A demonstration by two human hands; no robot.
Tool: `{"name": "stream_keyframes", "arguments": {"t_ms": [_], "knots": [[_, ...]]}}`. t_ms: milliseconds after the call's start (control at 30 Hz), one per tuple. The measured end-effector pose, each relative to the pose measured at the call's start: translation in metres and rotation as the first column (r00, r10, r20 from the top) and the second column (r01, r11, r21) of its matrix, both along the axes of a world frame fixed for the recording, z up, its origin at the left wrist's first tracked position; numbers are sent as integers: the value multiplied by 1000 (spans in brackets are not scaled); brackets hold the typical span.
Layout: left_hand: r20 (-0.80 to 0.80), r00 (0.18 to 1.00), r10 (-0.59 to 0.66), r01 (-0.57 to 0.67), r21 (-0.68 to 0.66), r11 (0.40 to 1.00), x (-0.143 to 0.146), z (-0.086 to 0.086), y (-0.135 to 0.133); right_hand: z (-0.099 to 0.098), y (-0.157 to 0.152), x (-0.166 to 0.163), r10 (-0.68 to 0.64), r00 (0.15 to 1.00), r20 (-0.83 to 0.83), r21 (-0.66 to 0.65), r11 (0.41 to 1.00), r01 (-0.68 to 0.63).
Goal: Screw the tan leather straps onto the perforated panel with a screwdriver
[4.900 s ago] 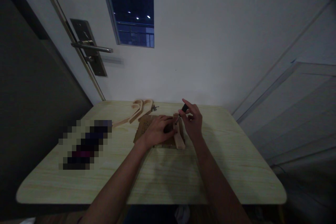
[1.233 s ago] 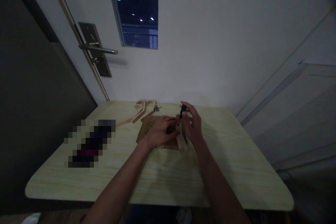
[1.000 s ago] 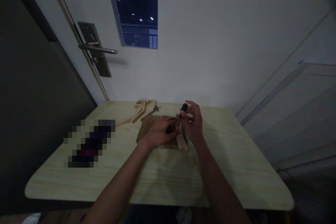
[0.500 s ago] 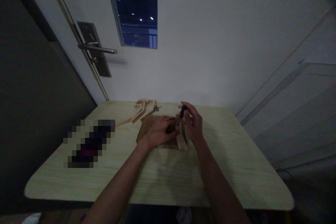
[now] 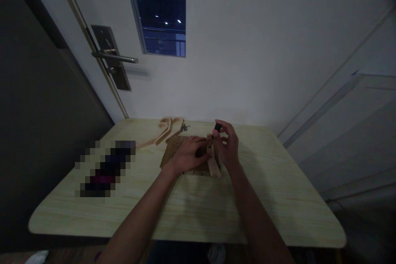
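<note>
Right hand (image 5: 228, 148) pinches a black-handled screwdriver (image 5: 214, 132), tilted, at its 11 o'clock, tip down toward a pale wooden strip (image 5: 213, 166). Left hand (image 5: 186, 153) lies flat, fingers spread, on the perforated brown board (image 5: 173, 148) at table (image 5: 198, 206) centre, touching the strip at its 3 o'clock.

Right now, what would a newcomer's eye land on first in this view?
The two hands meeting mid-table: the left hand presses on a brown board, and the right hand holds a black-handled screwdriver over a pale wood strip. Behind them, curved wood pieces lie near the table's far edge.
</note>
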State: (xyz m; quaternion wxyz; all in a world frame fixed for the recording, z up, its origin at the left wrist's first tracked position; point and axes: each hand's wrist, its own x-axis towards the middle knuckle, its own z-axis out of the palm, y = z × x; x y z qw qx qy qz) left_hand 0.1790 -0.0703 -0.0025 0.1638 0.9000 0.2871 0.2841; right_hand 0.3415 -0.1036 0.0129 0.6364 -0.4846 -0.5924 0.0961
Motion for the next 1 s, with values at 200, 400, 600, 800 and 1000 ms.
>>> {"name": "stream_keyframes", "arguments": {"t_ms": [200, 400, 600, 800, 1000], "knots": [[0, 1000, -4, 4, 7, 1000, 0, 2, -1, -1, -2, 1, 114, 993, -33, -45, 992, -116], [-6, 1000, 9, -9, 6, 1000, 0, 3, -2, -4, 3, -1, -22, 999, 27, 5, 1000, 22], [-11, 1000, 3, -3, 23, 1000, 0, 1, -1, -3, 3, 1, -39, 997, 72, 28, 999, 37], [-2, 1000, -5, 5, 24, 1000, 0, -2, 1, -2, -1, 2, 114, 993, 12, -27, 993, -114], [-24, 1000, -9, 9, -4, 1000, 0, 2, -1, -3, 3, 0, -1, 1000, 16, 0, 1000, 1]]}}
